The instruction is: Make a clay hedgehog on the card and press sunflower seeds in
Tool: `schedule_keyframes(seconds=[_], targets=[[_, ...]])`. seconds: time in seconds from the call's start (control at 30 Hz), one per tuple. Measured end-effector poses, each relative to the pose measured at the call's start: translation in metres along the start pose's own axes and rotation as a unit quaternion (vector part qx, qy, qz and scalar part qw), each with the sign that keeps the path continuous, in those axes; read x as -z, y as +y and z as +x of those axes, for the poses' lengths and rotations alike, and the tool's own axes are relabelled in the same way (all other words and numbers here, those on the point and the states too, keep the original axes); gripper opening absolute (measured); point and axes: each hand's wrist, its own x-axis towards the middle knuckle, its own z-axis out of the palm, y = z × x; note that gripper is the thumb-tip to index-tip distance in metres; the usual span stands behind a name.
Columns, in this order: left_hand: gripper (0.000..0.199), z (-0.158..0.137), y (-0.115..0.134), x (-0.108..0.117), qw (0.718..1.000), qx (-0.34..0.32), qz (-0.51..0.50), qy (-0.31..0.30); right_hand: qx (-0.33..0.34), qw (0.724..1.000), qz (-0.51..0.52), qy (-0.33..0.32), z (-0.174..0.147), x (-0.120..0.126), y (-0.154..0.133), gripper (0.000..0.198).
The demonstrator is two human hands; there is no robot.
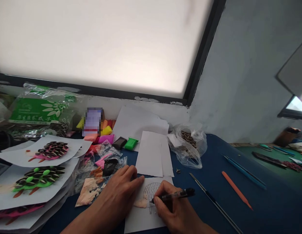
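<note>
My right hand (174, 208) grips a black pen (178, 194), its tip end at a drawing on a small white sheet (141, 222). The drawing (152, 188) has a rounded outline filled with small marks and thin legs. A flat piece of peach clay (141, 203) sits at its left side. My left hand (119, 191) lies palm down over the sheet's left edge, its fingers stretched out and holding nothing. Just left of it is an opened packet of peach clay (88, 191). More white paper (151, 152) lies beyond the sheet.
At left are stacked sheets (68, 182) with clay-and-seed hedgehogs, and a green seed bag (38, 112). Coloured clay packets (130, 143) lie behind my left hand. A plastic bag of seeds (188, 143) stands behind a craft knife (204, 190), an orange tool (236, 190) and blue tweezers (245, 172).
</note>
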Motion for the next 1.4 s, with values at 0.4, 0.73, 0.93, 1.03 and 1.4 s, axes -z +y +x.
schedule_keyframes(seconds=[0.4, 0.73, 0.93, 1.03, 1.4], targets=[[0.026, 0.0012, 0.0039, 0.0057, 0.999, 0.011, 0.007, -0.029, -0.007, 1.000, 0.012, -0.026, 0.0026, 0.0002, 0.0009, 0.015], [0.027, 0.0014, 0.0021, 0.0044, 1.000, 0.005, 0.005, -0.017, -0.006, 1.000, -0.012, -0.006, 0.0021, -0.0004, 0.0009, 0.015], [0.030, 0.0007, 0.0015, 0.0031, 1.000, 0.004, 0.007, -0.012, -0.005, 1.000, -0.002, -0.015, 0.0024, 0.0008, 0.0005, 0.015], [0.031, 0.0004, 0.0014, 0.0020, 1.000, 0.002, 0.004, -0.003, -0.008, 1.000, -0.004, -0.015, 0.0024, 0.0006, -0.0002, 0.014], [0.028, 0.0001, 0.0021, 0.0032, 1.000, 0.005, -0.001, -0.009, -0.020, 1.000, 0.002, -0.018, 0.0030, 0.0009, -0.0024, 0.016]])
